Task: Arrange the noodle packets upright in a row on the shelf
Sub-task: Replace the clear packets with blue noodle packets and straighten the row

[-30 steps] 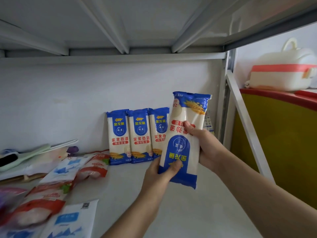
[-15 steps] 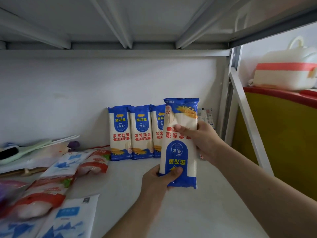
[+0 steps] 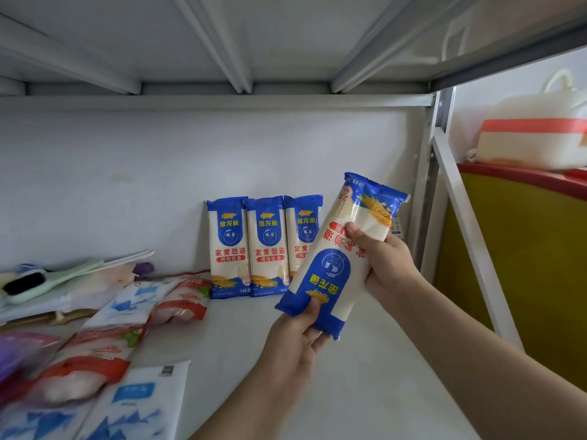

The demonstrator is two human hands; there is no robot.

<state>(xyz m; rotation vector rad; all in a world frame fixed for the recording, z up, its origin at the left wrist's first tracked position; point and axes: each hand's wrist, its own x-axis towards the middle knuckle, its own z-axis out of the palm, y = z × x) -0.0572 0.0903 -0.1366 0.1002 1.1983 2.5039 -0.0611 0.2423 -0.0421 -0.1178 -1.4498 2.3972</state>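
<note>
While both hands gripped it, the blue-and-white noodle packet (image 3: 341, 252) hung above the shelf (image 3: 365, 376), printed side upside down and its top leaning toward the right edge. The left hand (image 3: 298, 331) pinched the packet's lower blue end, thumb on the front, and the right hand (image 3: 386, 265) was curled round its middle from the right, thumb pressed on the red lettering. Behind it, three matching noodle packets (image 3: 268, 247) stood upright side by side, touching, against the back wall near the shelf's right rear corner. Toward the left edge lay red-and-white pouches (image 3: 92, 360) and blue-and-white pouches (image 3: 136, 404), with a green-handled brush (image 3: 47, 281) further back.
</note>
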